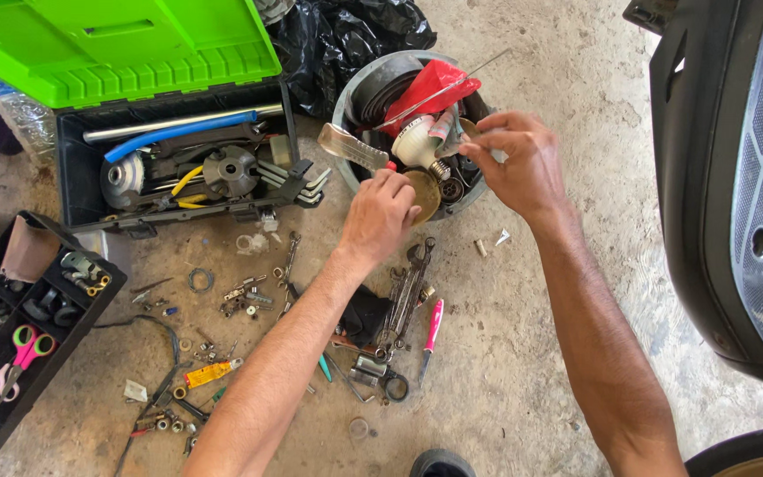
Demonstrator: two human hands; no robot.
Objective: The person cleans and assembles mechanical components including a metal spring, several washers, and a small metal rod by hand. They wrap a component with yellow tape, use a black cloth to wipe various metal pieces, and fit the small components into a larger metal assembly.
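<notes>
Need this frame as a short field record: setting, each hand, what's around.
setting: concrete floor, seen from above
left hand: fingers curled at the rim of a round bucket of parts, touching a brass-coloured disc
right hand: over the bucket, fingers pinching something small; too small to identify
toolbox: black, green lid open, beside the bucket
tray: black organiser with pink-handled scissors
floor items: wrenches, pink-handled knife, scattered nuts and bolts
right edge: dark vehicle body panel
</notes>
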